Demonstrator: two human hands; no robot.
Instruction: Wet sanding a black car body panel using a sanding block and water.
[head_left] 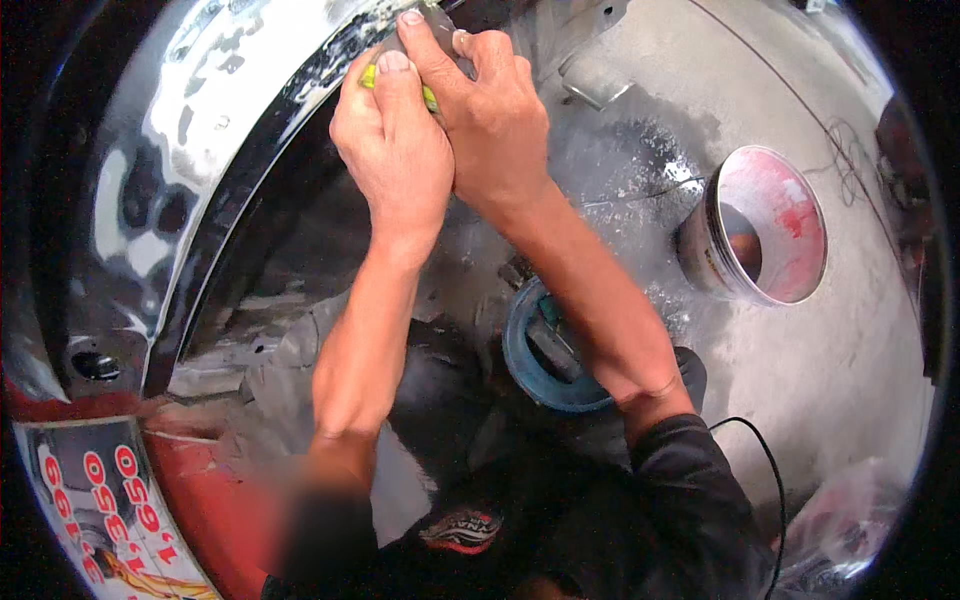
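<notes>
High in the head view, my two hands are together at the edge of a glossy black curved vehicle body panel (225,110). My left hand (393,165) is closed on a small yellow-green pad (369,77), its thumb lying on top. My right hand (495,125) overlaps it from the right, fingers bent round the same piece. A dark grey sheet (437,22), perhaps sandpaper, shows between the fingers; most of the pad is hidden. Whitish wet residue streaks the panel edge beside my fingertips.
A pail (775,230) with a red-stained inside stands on the wet grey floor at right. Below my right forearm is a blue round tub (520,345) holding dark things. A black cable (765,455) curves at lower right. A printed sheet (110,500) lies at lower left.
</notes>
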